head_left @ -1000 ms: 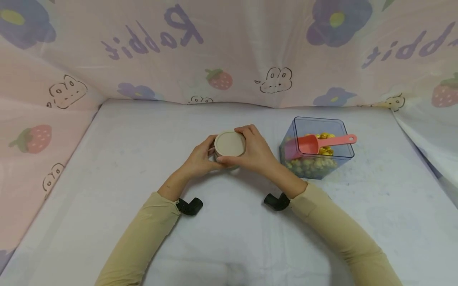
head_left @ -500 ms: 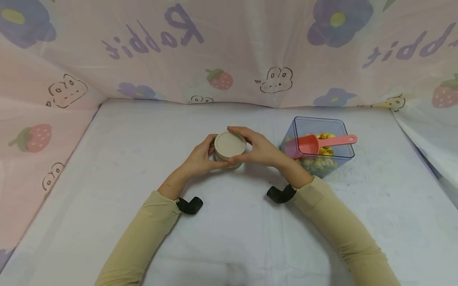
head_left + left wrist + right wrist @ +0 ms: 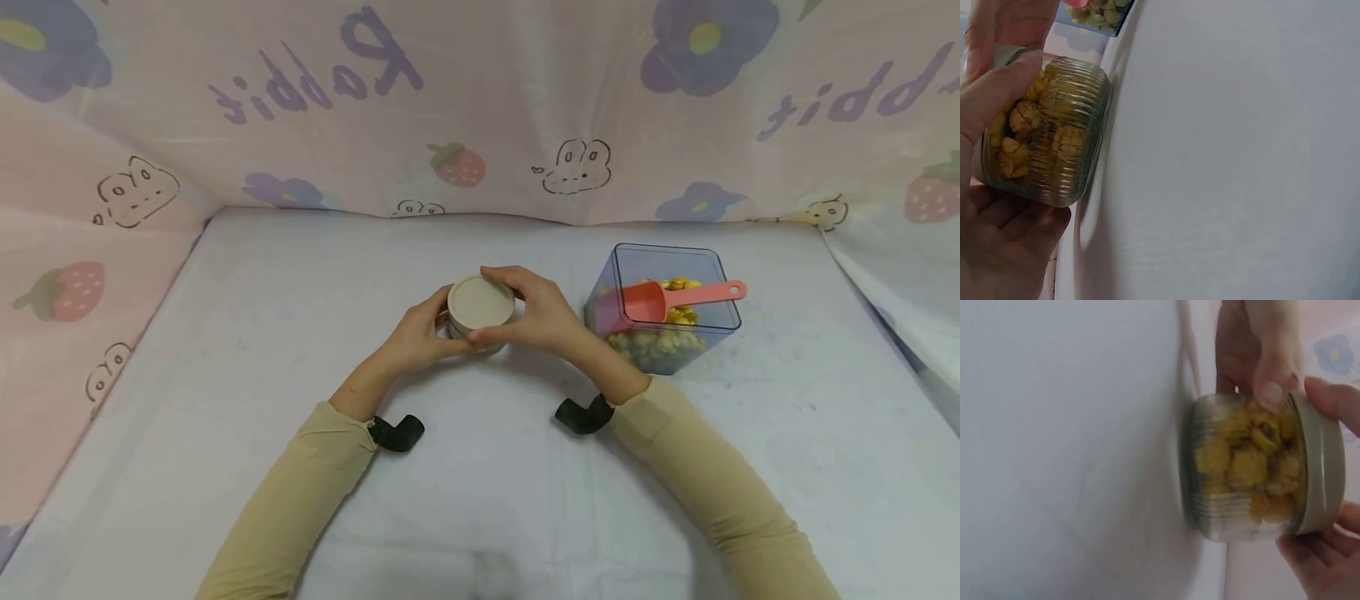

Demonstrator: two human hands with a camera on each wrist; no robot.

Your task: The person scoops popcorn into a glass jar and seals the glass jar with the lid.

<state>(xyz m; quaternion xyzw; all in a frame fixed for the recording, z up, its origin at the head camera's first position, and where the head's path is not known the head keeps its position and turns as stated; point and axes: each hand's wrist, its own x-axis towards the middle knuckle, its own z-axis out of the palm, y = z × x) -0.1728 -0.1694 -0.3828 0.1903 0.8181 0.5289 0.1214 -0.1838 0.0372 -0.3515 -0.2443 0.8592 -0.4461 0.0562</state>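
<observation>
A ribbed glass jar (image 3: 1241, 465) of yellow popcorn stands on the white table, its round cream lid (image 3: 481, 302) on top. My left hand (image 3: 415, 335) grips the jar's glass body from the left, thumb along the near side and fingers round the far side. From the right, my right hand (image 3: 546, 315) holds the lid by its edge between thumb and fingers. In the left wrist view the popcorn (image 3: 1019, 131) shows through the glass, and my left thumb (image 3: 1004, 87) lies across the jar near the lid.
To the right stands a clear bluish square bin (image 3: 600, 325) part filled with popcorn. A pink scoop (image 3: 647, 302) lies in it, its handle sticking out over the right rim. A printed pink curtain (image 3: 495, 108) closes off the back of the white table (image 3: 480, 467).
My right hand has turned on the lid, its fingers shifting left along the far edge, then moving back slightly. The left hand and jar have stayed in place.
</observation>
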